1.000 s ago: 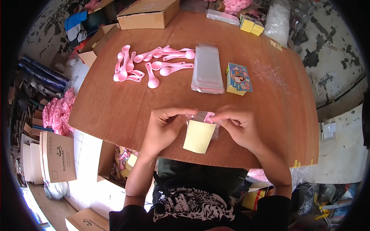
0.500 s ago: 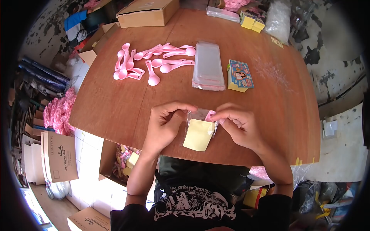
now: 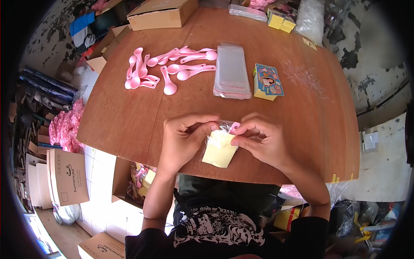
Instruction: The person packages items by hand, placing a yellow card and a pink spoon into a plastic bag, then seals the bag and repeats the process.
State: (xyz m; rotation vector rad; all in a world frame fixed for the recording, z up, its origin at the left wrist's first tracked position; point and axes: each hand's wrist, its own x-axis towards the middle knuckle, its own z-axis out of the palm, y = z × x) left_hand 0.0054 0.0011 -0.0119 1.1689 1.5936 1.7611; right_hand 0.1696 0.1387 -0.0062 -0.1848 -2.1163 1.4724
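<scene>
Near the table's front edge, both hands hold a small clear plastic bag (image 3: 224,125) with a pale yellow card (image 3: 219,151) in it. My left hand (image 3: 185,136) pinches the bag's upper left side between thumb and fingers. On the other side, my right hand (image 3: 261,136) pinches the upper right edge, beside the pink handle end of a spoon (image 3: 234,127) poking up at the bag's mouth. The rest of that spoon is hidden behind the card. Beyond the hands lie several pink measuring spoons (image 3: 170,88), a stack of clear plastic bags (image 3: 231,71) and a stack of printed cards (image 3: 268,81).
A cardboard box (image 3: 161,15) stands at the table's far left. More yellow card stacks (image 3: 281,20) and a plastic roll (image 3: 309,21) sit at the far right. An open box (image 3: 123,179) is below the left edge. Another person (image 3: 84,26) is at upper left.
Both thumbs have come over onto the front of the bag and card. The bag's top is now crumpled, and the card has shifted slightly left.
</scene>
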